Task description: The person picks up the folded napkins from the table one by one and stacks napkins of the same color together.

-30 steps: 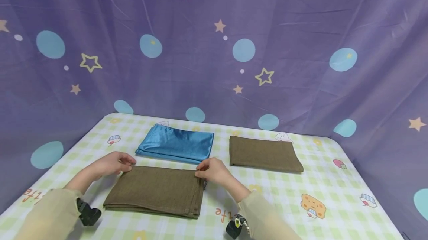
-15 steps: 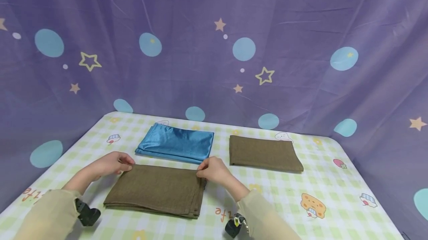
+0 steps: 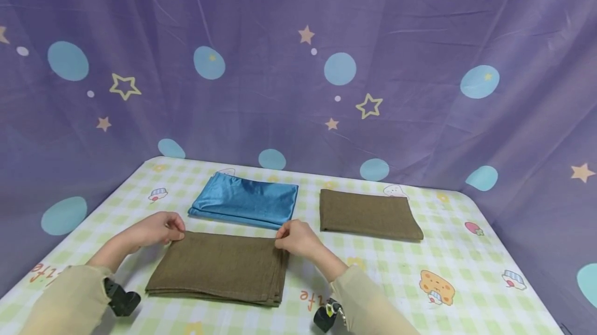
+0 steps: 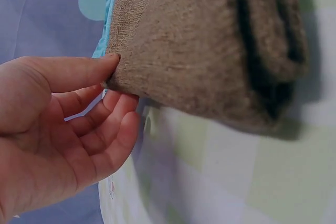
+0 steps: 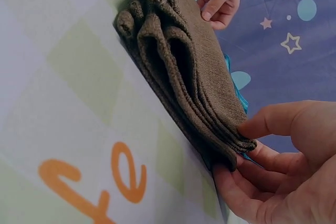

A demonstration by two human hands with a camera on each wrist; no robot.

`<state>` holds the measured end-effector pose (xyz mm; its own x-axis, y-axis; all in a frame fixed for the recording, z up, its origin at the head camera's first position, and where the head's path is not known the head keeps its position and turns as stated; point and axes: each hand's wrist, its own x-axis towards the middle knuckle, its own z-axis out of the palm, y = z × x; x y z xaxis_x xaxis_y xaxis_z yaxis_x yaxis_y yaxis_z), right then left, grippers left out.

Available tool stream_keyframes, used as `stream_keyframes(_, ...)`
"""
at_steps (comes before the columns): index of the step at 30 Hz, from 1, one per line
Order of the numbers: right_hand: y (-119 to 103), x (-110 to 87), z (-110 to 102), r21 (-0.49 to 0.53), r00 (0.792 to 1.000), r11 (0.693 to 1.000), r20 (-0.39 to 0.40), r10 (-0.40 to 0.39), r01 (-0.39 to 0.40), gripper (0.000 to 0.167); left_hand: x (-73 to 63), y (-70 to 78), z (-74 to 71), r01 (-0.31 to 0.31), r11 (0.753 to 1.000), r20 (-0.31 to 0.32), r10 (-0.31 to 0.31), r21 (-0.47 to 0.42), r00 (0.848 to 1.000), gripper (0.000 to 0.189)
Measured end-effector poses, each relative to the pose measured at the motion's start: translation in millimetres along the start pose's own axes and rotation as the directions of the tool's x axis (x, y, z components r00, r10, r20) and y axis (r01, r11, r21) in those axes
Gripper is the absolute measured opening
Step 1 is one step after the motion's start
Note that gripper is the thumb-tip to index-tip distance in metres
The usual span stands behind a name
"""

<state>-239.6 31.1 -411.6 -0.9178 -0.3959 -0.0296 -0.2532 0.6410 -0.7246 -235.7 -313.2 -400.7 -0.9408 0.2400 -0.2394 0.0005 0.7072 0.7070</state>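
Observation:
A folded brown cloth [image 3: 219, 267] lies in several layers at the near middle of the table. My left hand [image 3: 158, 230] pinches its far left corner, thumb on top and fingers underneath, as the left wrist view shows of that hand [image 4: 68, 119]. At the far right corner my right hand [image 3: 298, 237] grips the layers between thumb and fingers; in the right wrist view this hand [image 5: 283, 161] has its thumb on the top layer. The stacked fold edges of the cloth [image 5: 184, 72] face the right wrist camera.
Just behind the brown cloth lies a folded shiny blue cloth [image 3: 247, 200]. A second folded brown cloth [image 3: 368, 214] is at the back right. All rest on a table with a green-and-white checked cover [image 3: 382, 283]. A purple curtain [image 3: 261, 117] hangs behind the table.
The left hand has moved very slightly left along with its corner. The right hand has shifted slightly right, and the near brown cloth a little with it. Both keep their hold.

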Motion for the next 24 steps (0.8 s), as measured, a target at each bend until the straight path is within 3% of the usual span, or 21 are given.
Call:
stream_keyframes(10,-0.8,0.6,2.1,-0.012,0.999,1.0,0.021,0.024,-0.023,0.014,-5.9,8.1,-6.5,-0.055,0.998,0.045,0.054,0.007,0.998,0.032)
stream_keyframes(17,-0.4,-1.6,0.6,0.018,0.999,1.0,0.031,0.011,-0.011,0.014,-14.3,22.1,-12.6,-0.056,0.998,0.106,0.051,0.042,0.993,0.024)
stream_keyframes(24,0.7,-7.1,-9.7,0.008,0.999,1.0,0.049,-0.012,0.012,0.014,-21.9,34.6,-12.0,-0.115,0.993,0.085,0.113,0.017,0.99,0.023)
